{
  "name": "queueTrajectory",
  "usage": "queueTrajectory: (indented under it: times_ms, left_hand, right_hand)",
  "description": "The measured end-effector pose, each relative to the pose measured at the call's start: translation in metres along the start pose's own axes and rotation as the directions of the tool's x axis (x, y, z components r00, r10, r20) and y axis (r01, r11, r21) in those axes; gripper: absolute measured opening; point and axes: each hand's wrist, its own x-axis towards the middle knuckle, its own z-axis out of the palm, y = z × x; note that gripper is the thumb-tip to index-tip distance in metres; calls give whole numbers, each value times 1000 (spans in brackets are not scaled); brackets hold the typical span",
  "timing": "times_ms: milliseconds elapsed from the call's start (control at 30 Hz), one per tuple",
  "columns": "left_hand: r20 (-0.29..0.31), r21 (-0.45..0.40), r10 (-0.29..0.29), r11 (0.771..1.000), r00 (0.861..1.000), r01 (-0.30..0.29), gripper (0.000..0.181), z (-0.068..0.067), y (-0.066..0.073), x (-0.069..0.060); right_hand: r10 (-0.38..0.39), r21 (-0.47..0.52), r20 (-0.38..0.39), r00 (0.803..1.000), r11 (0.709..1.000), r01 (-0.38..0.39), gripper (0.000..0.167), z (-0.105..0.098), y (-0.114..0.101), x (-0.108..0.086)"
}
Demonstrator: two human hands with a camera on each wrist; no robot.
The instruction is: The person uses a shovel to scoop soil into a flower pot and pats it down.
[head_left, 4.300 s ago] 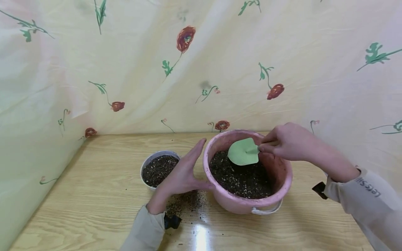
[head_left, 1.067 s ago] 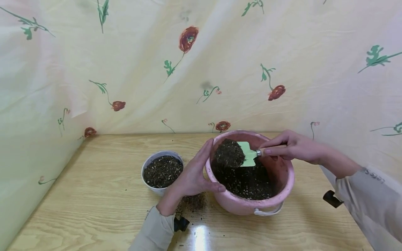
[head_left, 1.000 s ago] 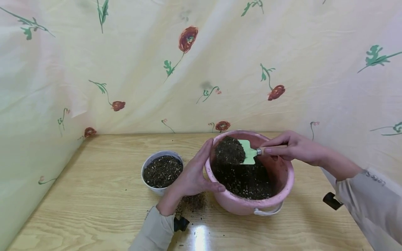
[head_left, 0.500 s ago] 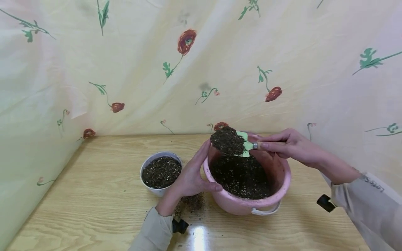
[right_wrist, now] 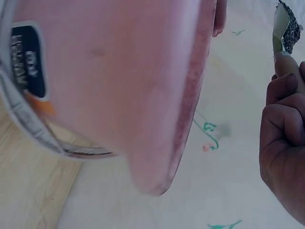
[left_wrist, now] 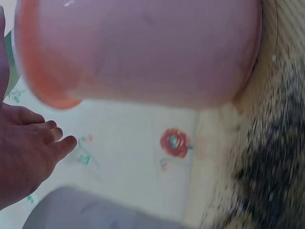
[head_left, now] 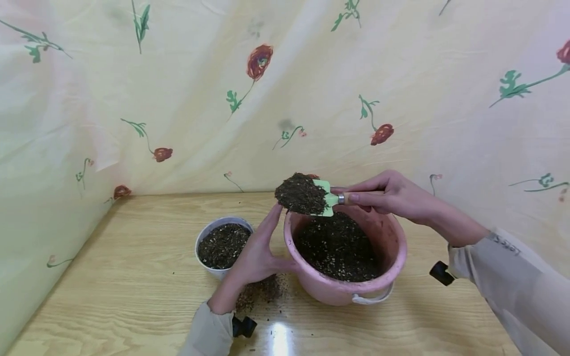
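Observation:
My right hand (head_left: 392,198) grips the wooden handle of a small garden trowel (head_left: 329,199). Its green blade bears a heap of dark potting soil (head_left: 300,194) above the left rim of a pink bucket (head_left: 327,291). The right wrist view shows the fingers (right_wrist: 281,124) curled round that handle. My left hand (head_left: 256,257) stands between the bucket and a white pot (head_left: 216,273), thumb near the bucket's side, other fingers extended under the loaded blade. In the left wrist view this hand (left_wrist: 24,152) holds nothing. Dark soil partly fills the bucket and nearly fills the pot.
Spilled soil (head_left: 262,291) lies on the wooden table (head_left: 133,296) between pot and bucket. A white bail handle (head_left: 374,299) hangs at the bucket's front. Behind the table hangs a flowered cloth (head_left: 200,99).
The trowel first came up full of soil from the bucket. Since then my right hand has raised it and moved it left to the rim. My left hand has shifted slightly left.

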Motion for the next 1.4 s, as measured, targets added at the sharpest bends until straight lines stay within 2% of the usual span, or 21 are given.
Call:
queueTrajectory:
  times_ms: [233, 467, 600, 833, 1033, 1233, 1400]
  left_hand:
    - [-81, 51, -52, 997, 995, 56, 131, -29, -5, -15]
    - [-127, 78, -51, 995, 991, 61, 128, -57, -18, -32]
    - [-163, 90, -101, 989, 981, 117, 125, -71, -24, -41]
    - [-194, 106, -190, 971, 962, 213, 122, -90, -33, -55]
    - [-203, 112, -235, 959, 950, 261, 120, -101, -43, -64]
    - [-195, 105, -237, 960, 952, 261, 119, -103, -44, -68]
    - [-177, 90, -243, 961, 954, 262, 121, -100, -49, -70]
  right_hand:
    - [8, -82, -6, 1000, 997, -8, 25, 4, -10, 21]
    - [-33, -70, 43, 999, 997, 36, 21, 12, -17, 41]
    - [-43, -26, 59, 997, 999, 44, 20, 20, -18, 52]
    - [9, 78, 97, 995, 997, -17, 24, 40, -18, 70]
    - [23, 101, 114, 993, 994, -34, 22, 58, -19, 86]
    - [50, 187, 172, 984, 979, -82, 27, 71, -18, 94]
    - [45, 150, 170, 984, 986, -71, 24, 80, -16, 98]
